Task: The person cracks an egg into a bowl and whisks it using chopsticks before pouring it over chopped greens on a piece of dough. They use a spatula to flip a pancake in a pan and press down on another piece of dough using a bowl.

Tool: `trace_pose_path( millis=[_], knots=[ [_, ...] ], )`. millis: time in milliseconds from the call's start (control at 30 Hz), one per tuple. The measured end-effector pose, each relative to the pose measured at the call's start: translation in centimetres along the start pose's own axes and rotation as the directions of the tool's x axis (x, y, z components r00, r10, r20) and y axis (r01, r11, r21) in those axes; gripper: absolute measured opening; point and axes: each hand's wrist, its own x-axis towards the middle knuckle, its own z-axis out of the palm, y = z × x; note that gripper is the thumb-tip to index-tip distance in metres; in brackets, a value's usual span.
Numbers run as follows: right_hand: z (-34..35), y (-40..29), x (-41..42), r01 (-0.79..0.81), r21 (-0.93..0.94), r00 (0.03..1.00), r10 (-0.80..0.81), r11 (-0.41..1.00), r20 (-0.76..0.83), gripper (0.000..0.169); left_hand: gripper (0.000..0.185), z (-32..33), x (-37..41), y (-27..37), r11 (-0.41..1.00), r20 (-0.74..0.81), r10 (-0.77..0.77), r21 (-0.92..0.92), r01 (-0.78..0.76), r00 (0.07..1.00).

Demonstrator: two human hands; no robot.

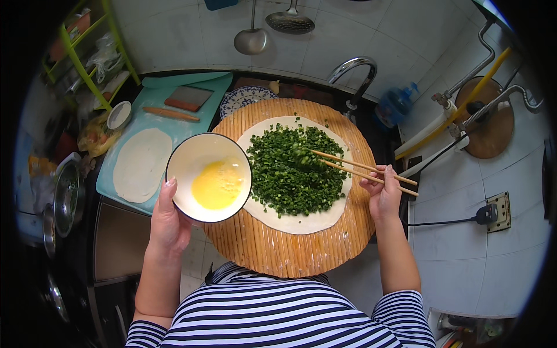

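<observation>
My left hand (167, 222) grips the rim of a white bowl (180, 174) with a dark edge, tilted so that the beaten egg (217, 185) inside shows. The bowl hangs over the left side of a round slatted board (278, 256). On that board lies a thin round sheet of dough (287, 224), most of it covered by chopped green chives or scallions (291, 187). My right hand (385, 191) holds a pair of wooden chopsticks (359, 167), slightly apart. Their tips are among the chopped greens near the middle, where some greens look blurred.
A second dough sheet (143, 165), a rolling pin (171, 114) and a dough scraper (189, 99) lie on a teal mat (130, 130) at left. Behind the board are a patterned plate (246, 96) and a faucet (363, 65). Metal bowls (67, 200) stand far left.
</observation>
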Motion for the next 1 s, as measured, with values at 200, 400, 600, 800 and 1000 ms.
trace_pose_path(
  millis=[200, 400, 600, 800, 1000],
  knots=[
    [0.1, 0.3, -1.7, -0.006, -0.043, 0.998, 0.009, 0.999, 0.056, 0.028, 0.046, -0.3, 0.4, -0.1, 1.000, 0.053, -0.014, 0.019, 0.013, 0.999],
    [-2.1, -1.5, -0.4, 0.138, -0.034, 0.986, -0.141, 0.990, -0.085, 0.029, 0.046, -0.4, 0.3, 0.0, 1.000, 0.057, -0.020, 0.010, 0.019, 0.998],
    [-1.0, -0.2, -2.0, 0.105, -0.093, 0.990, -0.113, 0.990, -0.080, 0.029, 0.044, 1.0, 1.1, -0.3, 0.998, 0.076, -0.035, 0.046, 0.031, 0.997],
    [0.6, -2.3, -4.0, 0.219, -0.089, 0.971, -0.208, 0.972, 0.120, 0.029, 0.042, 2.5, 2.2, 0.0, 0.988, 0.151, -0.034, 0.153, 0.011, 0.988],
    [1.6, 1.2, -4.1, 0.112, -0.140, 0.967, -0.076, 0.984, 0.242, 0.028, 0.044, 4.2, 3.2, 0.3, 0.978, 0.203, -0.035, 0.209, -0.009, 0.978]
  ],
)
